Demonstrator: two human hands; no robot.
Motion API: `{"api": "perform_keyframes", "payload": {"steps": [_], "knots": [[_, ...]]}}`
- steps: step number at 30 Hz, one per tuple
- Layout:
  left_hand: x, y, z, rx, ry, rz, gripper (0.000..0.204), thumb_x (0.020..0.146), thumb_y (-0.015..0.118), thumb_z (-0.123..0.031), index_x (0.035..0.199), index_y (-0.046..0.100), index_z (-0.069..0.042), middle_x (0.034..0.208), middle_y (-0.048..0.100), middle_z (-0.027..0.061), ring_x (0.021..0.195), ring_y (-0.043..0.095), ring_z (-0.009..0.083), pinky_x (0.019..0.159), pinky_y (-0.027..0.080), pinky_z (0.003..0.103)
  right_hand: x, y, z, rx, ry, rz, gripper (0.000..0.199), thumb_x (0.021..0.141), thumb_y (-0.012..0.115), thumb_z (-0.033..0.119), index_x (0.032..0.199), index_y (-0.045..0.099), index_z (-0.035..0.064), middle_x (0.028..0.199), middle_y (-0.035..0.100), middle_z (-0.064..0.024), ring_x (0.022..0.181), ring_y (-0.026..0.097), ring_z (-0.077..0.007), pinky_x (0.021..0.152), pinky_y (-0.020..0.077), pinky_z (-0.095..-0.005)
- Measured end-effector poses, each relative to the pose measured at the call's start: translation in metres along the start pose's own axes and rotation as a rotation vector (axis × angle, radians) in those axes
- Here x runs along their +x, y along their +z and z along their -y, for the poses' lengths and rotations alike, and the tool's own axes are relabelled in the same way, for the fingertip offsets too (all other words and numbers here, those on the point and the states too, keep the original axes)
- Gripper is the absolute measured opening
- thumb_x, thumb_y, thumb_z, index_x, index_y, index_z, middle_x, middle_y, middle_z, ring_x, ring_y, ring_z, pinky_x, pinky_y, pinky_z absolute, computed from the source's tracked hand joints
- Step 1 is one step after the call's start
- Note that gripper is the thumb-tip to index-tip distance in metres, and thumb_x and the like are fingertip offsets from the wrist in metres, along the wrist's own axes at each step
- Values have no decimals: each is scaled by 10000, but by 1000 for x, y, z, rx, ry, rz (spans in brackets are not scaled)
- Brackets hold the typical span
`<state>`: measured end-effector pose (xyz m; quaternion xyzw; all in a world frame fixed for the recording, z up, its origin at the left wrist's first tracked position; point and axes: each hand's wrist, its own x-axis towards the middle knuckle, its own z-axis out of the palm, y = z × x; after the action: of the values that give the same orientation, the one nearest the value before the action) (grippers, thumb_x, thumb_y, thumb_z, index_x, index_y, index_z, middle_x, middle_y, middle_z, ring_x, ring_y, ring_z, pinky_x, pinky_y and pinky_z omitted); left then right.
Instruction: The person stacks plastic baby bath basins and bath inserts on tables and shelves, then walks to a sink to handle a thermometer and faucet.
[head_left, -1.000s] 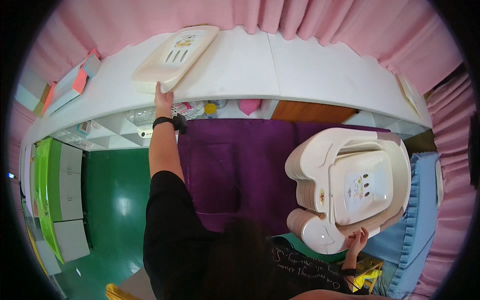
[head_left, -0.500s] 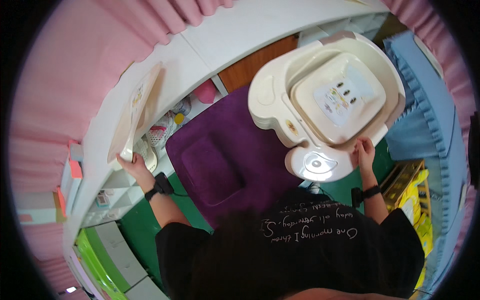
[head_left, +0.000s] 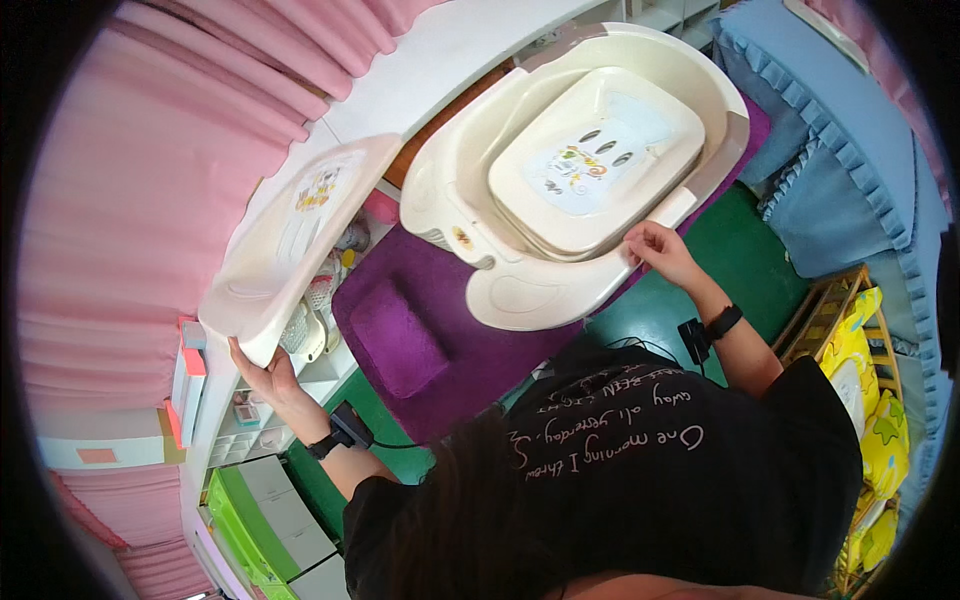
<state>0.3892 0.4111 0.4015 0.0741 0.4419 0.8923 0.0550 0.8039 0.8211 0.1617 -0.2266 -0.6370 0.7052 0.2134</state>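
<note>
Left hand (head_left: 268, 380) holds cream tray (head_left: 288, 243) (right hand (head_left: 664, 252): grip unclear).

Head view: worn on the head, left of a side-by-side fisheye pair.
Facing: down, and out past the body.
Nearest: black shirt (head_left: 720, 490), filling the lower middle of the frame.
Farther: left hand (head_left: 270, 378), left of centre; right hand (head_left: 662, 250), right of centre.
Beyond: pink curtain (head_left: 150, 220), upper left.
Slant: bench (head_left: 385, 85) curving up toward upper middle.
Rim: dark, rounding off the corners.

The cream tray (head_left: 300, 235) and cream tub (head_left: 455, 165) partly hide the white shelving (head_left: 322, 385).
</note>
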Motion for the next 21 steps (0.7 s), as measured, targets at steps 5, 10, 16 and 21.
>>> {"api": "perform_keyframes", "payload": {"steps": [5,10,16,21], "knots": [[-63,76,27,88,-76,150,495,847,581,-270,1240,445,-1,1209,534,140,1121,508,287,983,390,431,-2,-69,-2,-58,-42,-174,179,895,531,201,1019,563,76,807,612,-1,689,549,-58,519,416,-188],[-85,128,74,129,-301,364,471,862,562,-257,1230,447,14,1195,539,160,1103,521,291,952,417,420,6,-121,6,-236,-223,-382,344,923,502,241,1193,485,29,1001,594,-63,946,540,-145,806,443,-261],[-119,182,123,6,-546,534,454,883,527,-245,1227,439,38,1181,542,184,1059,554,294,910,461,408,11,-161,34,-365,-240,-514,488,915,512,293,1310,386,35,1307,403,-107,1224,349,-201,1028,264,-304],[-112,179,135,97,-465,619,504,868,538,-313,1232,454,24,1180,550,188,1034,577,303,871,495,416,13,-190,68,-598,-248,-315,694,856,565,398,1396,270,76,1404,277,-214,1307,254,-329,1079,195,-393]]}}
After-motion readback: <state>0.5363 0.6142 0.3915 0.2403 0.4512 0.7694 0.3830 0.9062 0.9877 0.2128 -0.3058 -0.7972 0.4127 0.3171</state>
